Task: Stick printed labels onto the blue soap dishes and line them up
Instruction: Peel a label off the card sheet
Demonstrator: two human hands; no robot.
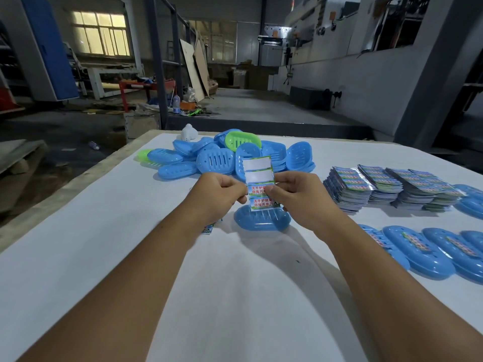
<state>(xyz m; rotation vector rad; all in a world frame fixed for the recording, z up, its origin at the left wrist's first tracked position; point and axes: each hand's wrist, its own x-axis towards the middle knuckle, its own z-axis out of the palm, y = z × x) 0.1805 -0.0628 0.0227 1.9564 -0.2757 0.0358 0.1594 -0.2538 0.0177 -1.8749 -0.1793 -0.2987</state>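
White-covered table point(104, 257) in a dim workshop: both hands, left point(218, 195) and right point(295, 194), pinch a half-peeled printed label sheet point(258, 178) above one unlabelled blue plastic soap dish point(261, 220). Labelled dishes point(428, 250) line the right; a loose heap point(222, 158) remains.

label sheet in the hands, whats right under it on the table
A single blue oval plastic soap dish lies on the white table beneath the printed label sheet both hands pinch. The sheet's lower edge hides the dish's far rim.
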